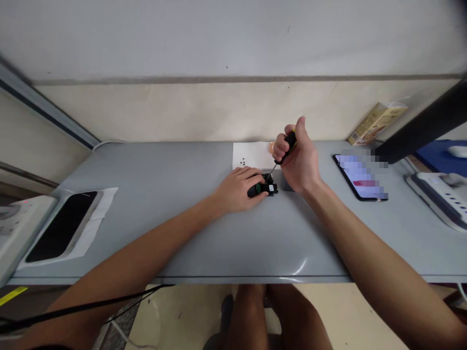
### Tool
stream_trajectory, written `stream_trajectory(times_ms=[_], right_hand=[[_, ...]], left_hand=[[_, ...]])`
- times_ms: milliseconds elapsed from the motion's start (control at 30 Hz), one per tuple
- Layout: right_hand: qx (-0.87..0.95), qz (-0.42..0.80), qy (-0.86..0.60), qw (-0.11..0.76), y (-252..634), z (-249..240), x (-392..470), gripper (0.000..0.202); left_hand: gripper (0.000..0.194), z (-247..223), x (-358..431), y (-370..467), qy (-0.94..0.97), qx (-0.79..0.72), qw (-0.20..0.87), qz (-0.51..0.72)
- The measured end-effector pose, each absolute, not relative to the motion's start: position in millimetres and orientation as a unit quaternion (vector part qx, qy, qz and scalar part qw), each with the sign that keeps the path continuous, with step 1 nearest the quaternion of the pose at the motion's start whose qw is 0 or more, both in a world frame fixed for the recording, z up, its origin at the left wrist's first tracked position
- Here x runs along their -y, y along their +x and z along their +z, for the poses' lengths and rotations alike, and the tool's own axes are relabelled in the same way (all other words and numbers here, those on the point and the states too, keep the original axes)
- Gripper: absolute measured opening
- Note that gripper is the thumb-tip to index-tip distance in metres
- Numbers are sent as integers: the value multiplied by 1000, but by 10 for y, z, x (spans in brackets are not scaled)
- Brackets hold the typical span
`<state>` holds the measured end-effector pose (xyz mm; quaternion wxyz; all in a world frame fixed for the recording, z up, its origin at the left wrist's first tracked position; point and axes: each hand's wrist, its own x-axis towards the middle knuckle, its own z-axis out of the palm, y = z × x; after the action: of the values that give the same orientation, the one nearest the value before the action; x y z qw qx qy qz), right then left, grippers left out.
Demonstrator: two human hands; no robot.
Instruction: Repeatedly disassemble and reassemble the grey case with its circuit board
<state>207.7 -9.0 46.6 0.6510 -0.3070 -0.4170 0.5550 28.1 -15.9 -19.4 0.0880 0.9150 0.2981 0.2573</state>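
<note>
My right hand (pixel 302 163) is wrapped round the black and yellow handle of a screwdriver (pixel 291 141), its thumb pointing up. The thin shaft slants down to the left, and its tip meets a small black device (pixel 270 188) on the desk. A patch of green circuit board shows in the device; I cannot tell its exact kind. Gripping the device from the left, my left hand (pixel 239 189) has its thumb on the near side and its fingers on the far side. Just behind lies white paper (pixel 251 151) with several tiny dark pieces, apparently screws (pixel 242 162).
A lit phone (pixel 359 177) lies on the grey desk (pixel 175 170) to the right, near a power strip (pixel 441 197) and a yellow box (pixel 377 122). At the left, a dark-screened phone (pixel 62 226) rests on paper beside a white socket unit (pixel 25 223). A wall borders the back.
</note>
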Motion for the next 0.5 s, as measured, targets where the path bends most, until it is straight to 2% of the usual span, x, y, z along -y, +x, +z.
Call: stream_trajectory(times_ms=[267,500], right_hand=[[431,535,-308,658,2101,430,76,48],[452,558,-300,628,2088,442,60,53]], left_hand=[[20,-197,161,273,914,-298,93,258],[18,-198,147,266,915,-291,82,268]])
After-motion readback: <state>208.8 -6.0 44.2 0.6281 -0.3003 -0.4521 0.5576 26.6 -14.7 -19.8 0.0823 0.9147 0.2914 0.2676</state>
